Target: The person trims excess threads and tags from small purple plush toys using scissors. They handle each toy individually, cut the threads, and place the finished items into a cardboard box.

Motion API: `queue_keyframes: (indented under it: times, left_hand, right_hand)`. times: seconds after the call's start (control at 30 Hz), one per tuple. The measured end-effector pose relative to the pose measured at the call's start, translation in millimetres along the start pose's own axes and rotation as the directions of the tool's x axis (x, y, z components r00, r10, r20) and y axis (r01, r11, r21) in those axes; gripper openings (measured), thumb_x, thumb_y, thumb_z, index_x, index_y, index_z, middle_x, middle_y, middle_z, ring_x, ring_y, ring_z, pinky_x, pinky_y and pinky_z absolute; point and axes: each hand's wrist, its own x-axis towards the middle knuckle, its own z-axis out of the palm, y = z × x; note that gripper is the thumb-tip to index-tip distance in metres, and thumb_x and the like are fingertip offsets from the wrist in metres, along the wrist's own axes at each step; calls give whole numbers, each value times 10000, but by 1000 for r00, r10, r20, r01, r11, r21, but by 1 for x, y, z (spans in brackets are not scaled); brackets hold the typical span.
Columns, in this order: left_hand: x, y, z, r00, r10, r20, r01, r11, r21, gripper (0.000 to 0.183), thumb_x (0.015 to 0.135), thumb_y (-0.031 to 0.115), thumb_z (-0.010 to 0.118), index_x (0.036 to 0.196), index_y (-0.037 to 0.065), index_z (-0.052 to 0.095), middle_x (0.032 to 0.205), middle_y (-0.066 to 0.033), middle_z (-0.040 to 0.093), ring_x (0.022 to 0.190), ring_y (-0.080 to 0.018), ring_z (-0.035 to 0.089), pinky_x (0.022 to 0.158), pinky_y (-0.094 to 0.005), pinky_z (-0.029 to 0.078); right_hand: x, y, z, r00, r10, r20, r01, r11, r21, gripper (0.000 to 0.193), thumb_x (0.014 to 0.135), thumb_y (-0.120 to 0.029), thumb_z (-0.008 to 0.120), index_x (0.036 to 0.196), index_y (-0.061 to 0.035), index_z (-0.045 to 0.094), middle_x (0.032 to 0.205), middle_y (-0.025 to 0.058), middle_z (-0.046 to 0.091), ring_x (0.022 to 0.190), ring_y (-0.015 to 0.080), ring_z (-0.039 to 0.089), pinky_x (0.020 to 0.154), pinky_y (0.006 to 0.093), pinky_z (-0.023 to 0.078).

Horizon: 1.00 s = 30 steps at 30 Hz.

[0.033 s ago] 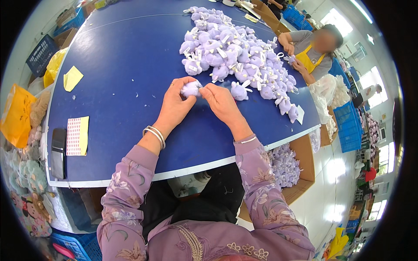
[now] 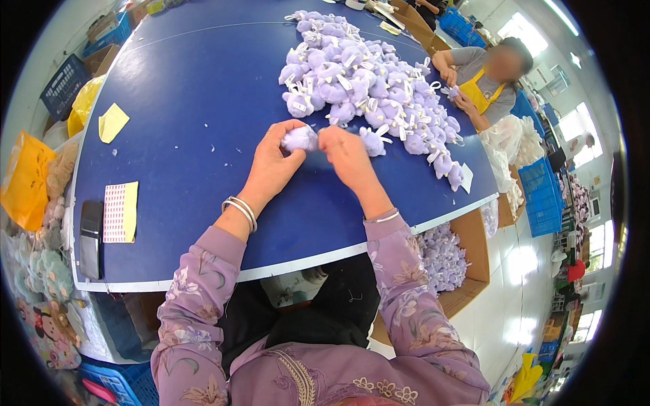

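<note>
My left hand [image 2: 279,150] is closed around a small lilac plush toy [image 2: 300,139], held a little above the blue table between thumb and fingers. My right hand [image 2: 345,154] is just to the right of the toy, its fingers drawn together in a pinch. Motion smears those fingertips, and what they hold, if anything, cannot be made out. A single lilac plush toy with a white tag [image 2: 372,141] lies right beside my right hand. Beyond both hands spreads a large pile of similar tagged plush toys [image 2: 352,68].
The blue table [image 2: 183,183] has a pale edge. On its left lie a yellow paper [image 2: 113,123], a sticker sheet [image 2: 120,212] and a black phone [image 2: 91,238]. A cardboard box of lilac toys [image 2: 443,260] stands below right. Across, a person in a yellow apron [image 2: 484,91] handles a toy.
My right hand has drawn slightly away to the right from the toy, and its fingers have turned. My left hand keeps its grip on the toy, almost unmoved.
</note>
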Motion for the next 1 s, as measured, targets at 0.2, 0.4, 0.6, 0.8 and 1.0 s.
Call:
queue_keyframes:
  times: [0.2, 0.4, 0.6, 0.8, 1.0]
  left_hand:
    - [2, 8, -3, 983, -154, 100, 175, 950, -257, 308, 903, 152, 577, 1174, 5, 587, 822, -54, 644, 563, -72, 553, 519, -214, 441]
    - [-2, 15, -5, 957, -200, 210, 253, 930, -268, 338, 977, 252, 517, 1188, 3, 602, 705, -44, 622, 492, -72, 509, 459, -210, 393]
    - [-2, 18, -8, 950, -212, 231, 276, 914, -297, 368, 1017, 257, 438, 1242, 10, 592, 618, -52, 585, 442, -78, 467, 438, -220, 373]
    - [4, 11, -14, 944, -226, 241, 316, 827, -464, 365, 1023, 248, 404, 1220, -4, 580, 596, -47, 574, 425, -92, 448, 413, -232, 345]
    - [5, 8, -19, 913, -199, 355, 364, 791, -491, 392, 1016, 291, 409, 1235, 3, 560, 721, -61, 626, 493, -101, 502, 446, -232, 370]
  right_hand:
    - [-2, -8, -18, 956, 293, 12, -258, 821, 509, 316, 998, -337, 523, 972, -28, 582, 756, -23, 542, 537, 21, 390, 471, 190, 298]
    - [-1, -6, -6, 984, 175, -28, -157, 934, 320, 153, 934, -145, 620, 1015, -18, 595, 776, -32, 561, 604, 7, 436, 518, 182, 330]
    - [-3, -9, -19, 964, 241, 115, -261, 755, 601, 164, 938, -114, 610, 1068, -16, 593, 785, -25, 574, 632, 15, 475, 543, 184, 360]
    - [-3, -15, -3, 997, 47, -62, -29, 965, 262, 183, 940, -115, 619, 1070, 13, 619, 864, 14, 643, 794, 63, 590, 715, 205, 463]
    - [-3, -12, -6, 988, 121, -94, -96, 967, 235, 157, 927, -136, 639, 970, 14, 635, 797, -7, 635, 745, 40, 552, 658, 202, 434]
